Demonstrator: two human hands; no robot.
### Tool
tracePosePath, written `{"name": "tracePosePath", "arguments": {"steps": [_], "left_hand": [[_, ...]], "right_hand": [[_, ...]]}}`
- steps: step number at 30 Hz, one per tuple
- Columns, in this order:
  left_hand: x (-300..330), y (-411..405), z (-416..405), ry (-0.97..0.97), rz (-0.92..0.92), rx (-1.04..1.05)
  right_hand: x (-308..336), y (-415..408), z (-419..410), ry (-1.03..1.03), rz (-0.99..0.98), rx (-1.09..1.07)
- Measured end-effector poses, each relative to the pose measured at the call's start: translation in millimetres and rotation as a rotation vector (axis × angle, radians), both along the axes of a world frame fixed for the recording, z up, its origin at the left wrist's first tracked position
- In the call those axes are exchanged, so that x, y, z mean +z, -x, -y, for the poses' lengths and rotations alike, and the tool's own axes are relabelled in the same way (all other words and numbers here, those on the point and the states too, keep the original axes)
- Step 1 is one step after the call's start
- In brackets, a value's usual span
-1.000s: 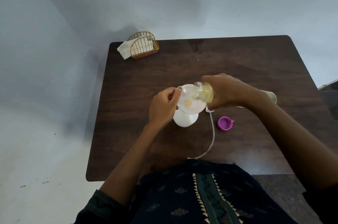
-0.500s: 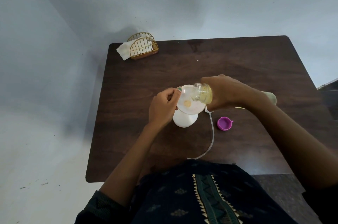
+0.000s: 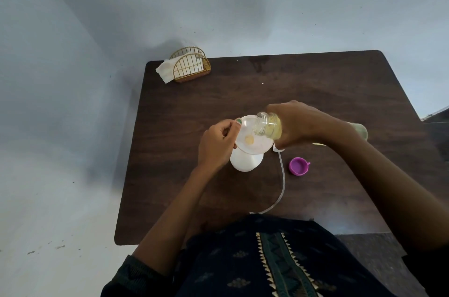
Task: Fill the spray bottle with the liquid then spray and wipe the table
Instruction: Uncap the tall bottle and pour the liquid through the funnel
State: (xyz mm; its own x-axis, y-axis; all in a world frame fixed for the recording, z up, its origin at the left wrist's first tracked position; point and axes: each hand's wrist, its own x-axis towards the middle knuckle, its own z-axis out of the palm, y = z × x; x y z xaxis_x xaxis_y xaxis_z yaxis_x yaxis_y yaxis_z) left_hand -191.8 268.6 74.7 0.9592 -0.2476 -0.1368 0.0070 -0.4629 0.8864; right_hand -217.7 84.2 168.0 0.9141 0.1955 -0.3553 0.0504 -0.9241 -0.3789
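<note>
White spray bottle (image 3: 246, 162) at table (image 3: 315, 83) centre, funnel (image 3: 255, 141) seated in its neck. Left hand (image 3: 217, 142) pinching funnel rim; right hand (image 3: 301, 124) wrapped round tilted bottle of yellow liquid (image 3: 268, 127). Risk: overfilling funnel, or tipping it, spilling. Purple cap (image 3: 298, 166) at 4 o'clock, dip tube (image 3: 281, 180) at 5; open room toward 12.

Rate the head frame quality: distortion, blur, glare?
Head view: wide-angle bowing bends the table edges outward. Centre is fairly sharp: funnel, tilted bottle in the right hand, purple cap. Soft toward the borders, with the garment at the bottom smeared. A pale glare patch sits on the near right tabletop; lighting is diffuse, shadows weak.
</note>
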Motion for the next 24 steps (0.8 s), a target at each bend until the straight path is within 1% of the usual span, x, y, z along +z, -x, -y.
{"name": "tracePosePath", "arguments": {"steps": [24], "left_hand": [[-0.3, -0.6, -0.6, -0.004, 0.005, -0.018]], "right_hand": [[-2.0, -4.3, 1.0, 0.030, 0.018, 0.011]]}}
